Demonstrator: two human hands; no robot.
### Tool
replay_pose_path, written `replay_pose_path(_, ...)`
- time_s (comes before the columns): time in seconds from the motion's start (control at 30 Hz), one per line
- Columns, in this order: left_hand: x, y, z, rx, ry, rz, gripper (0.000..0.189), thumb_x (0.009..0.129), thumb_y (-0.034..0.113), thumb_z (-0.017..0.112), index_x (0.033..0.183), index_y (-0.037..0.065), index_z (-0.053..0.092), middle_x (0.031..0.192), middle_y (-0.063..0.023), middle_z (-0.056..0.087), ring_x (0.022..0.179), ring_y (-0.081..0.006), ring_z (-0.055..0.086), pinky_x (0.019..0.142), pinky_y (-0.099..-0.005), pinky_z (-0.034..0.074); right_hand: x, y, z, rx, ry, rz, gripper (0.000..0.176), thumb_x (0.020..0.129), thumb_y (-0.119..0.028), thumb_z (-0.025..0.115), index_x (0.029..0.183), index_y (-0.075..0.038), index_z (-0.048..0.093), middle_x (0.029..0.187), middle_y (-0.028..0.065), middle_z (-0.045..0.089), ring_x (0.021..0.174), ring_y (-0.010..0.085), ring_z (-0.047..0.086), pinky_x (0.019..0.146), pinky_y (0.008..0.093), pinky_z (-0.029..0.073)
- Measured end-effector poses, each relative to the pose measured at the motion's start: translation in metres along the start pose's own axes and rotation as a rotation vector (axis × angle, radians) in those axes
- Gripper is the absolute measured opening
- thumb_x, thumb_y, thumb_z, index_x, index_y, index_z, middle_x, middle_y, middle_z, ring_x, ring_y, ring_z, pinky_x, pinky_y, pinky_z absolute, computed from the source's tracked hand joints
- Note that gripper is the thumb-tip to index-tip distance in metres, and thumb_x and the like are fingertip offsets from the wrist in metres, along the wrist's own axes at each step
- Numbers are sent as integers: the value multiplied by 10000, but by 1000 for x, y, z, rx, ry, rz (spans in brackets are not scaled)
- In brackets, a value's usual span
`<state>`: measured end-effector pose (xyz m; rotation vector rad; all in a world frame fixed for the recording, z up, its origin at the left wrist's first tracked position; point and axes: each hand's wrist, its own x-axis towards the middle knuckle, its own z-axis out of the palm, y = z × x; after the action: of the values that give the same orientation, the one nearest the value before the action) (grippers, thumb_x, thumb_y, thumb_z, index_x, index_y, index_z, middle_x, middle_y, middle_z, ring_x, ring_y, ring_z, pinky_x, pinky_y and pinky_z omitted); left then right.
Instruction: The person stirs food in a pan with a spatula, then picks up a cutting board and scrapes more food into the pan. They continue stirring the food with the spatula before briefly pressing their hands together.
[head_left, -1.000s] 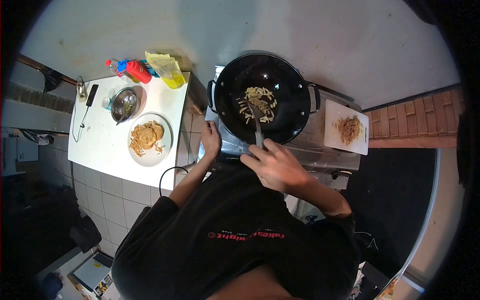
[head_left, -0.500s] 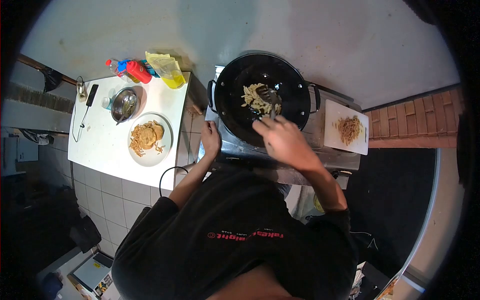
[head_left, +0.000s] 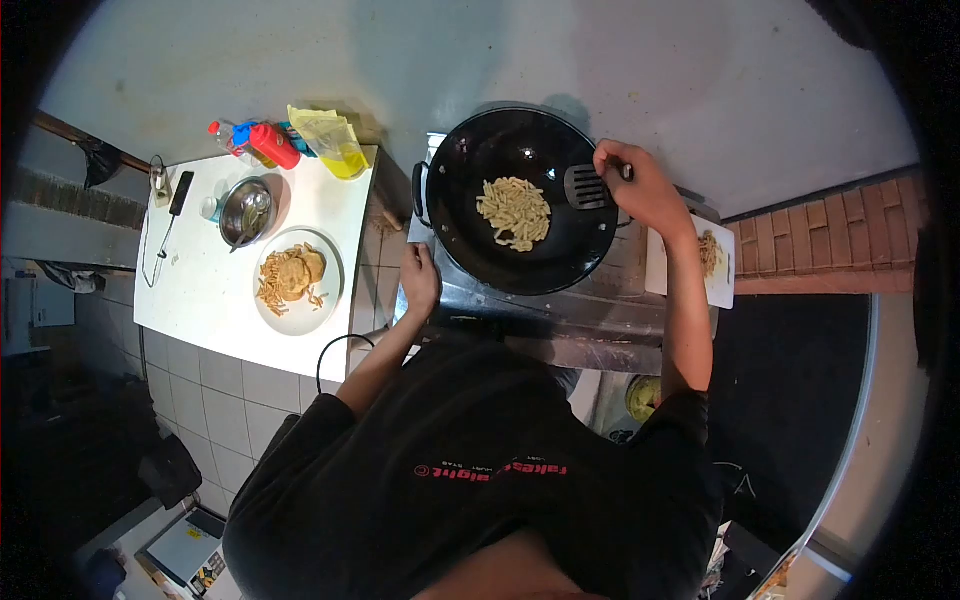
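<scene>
A black wok point(head_left: 470, 255) with two side handles sits on the metal stove point(head_left: 600, 310). Pale, short strips of food point(head_left: 513, 212) lie heaped in its middle. At the wok's right rim, my right hand point(head_left: 640, 185) is closed around the handle of a slotted spatula point(head_left: 586, 188). The spatula's dark blade hangs over the right inside wall, apart from the food. My left hand point(head_left: 419, 278) rests against the stove's left front corner with its fingers stretched out, just below the wok's left handle point(head_left: 419, 192).
Right of the stove lies a white cutting board point(head_left: 720, 288) with browned strips, partly behind my right forearm. The white table point(head_left: 200, 320) at left bears a plate point(head_left: 300, 322) of fried food, a metal bowl point(head_left: 246, 210), a red bottle point(head_left: 274, 146) and a yellow pouch point(head_left: 335, 145).
My right hand has moved up and right with the spatula, from the food to the wok's right rim. The food sits in a more compact heap. My left hand has stayed put.
</scene>
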<state>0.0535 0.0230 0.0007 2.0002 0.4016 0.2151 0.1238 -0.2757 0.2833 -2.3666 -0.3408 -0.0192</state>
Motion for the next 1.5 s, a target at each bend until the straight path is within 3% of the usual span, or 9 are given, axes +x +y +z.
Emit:
replay_pose_path(0.17,1,-5,2,1,27,16,285,986,252,462,934,-14,552,856,-234,590,786,-390,570,723,-444,437,20,26,8,209,-186,142,72,824,-6,444,798,-40,501,667,25,501,605,103,446,571,278,382)
replay_pose_path(0.23,0,-3,1,4,31,17,286,986,252,463,930,-15,550,856,-236,591,786,-391,570,724,-445,437,22,42,21,658,-314,224,84,806,1,444,799,-61,500,665,-14,461,592,61,405,528,230,354)
replay_pose_path(0.37,2,-7,3,17,26,23,296,986,258,460,920,-18,546,861,-244,589,795,-402,567,731,-449,436,4,42,51,858,-253,146,66,817,-16,467,833,-72,496,691,-19,454,578,51,376,509,205,338)
replay_pose_path(0.43,3,-12,3,28,26,32,298,986,260,459,919,-18,543,863,-247,588,799,-407,567,734,-451,435,-10,23,56,673,-281,34,48,889,-79,487,845,-62,491,713,-12,461,624,68,429,553,226,369)
replay_pose_path(0.53,2,-9,3,-16,1,15,306,987,264,453,921,-22,540,863,-252,587,805,-413,567,743,-456,434,-41,-26,64,324,-243,-245,23,857,-29,495,880,-30,493,767,70,532,731,197,548,661,312,442)
replay_pose_path(0.7,3,-12,4,4,-30,-30,316,990,270,441,935,-26,540,871,-256,588,810,-410,569,746,-459,434,-87,-72,81,-288,-397,-463,305,776,-40,572,1077,-84,589,1024,113,597,882,319,574,757,385,517)
replay_pose_path(1.07,2,-9,2,-9,-25,-20,322,991,266,441,929,-29,552,862,-258,584,800,-404,569,738,-454,433,-108,-108,73,-392,-278,-540,277,711,-61,626,987,-84,634,919,87,577,854,271,550,741,364,530)
replay_pose_path(1.3,1,-7,2,-22,-12,-36,317,989,261,444,927,-30,552,839,-258,583,787,-412,570,729,-456,433,-110,-108,87,-347,-373,-507,322,713,-60,630,1033,-88,619,977,84,583,840,266,555,741,360,533)
replay_pose_path(1.5,1,-2,0,18,-13,-31,318,986,266,445,916,-28,545,845,-261,585,785,-414,571,726,-461,432,-88,-76,99,-277,-339,-377,269,750,-17,556,1011,-66,597,983,128,590,906,343,591,755,434,516)
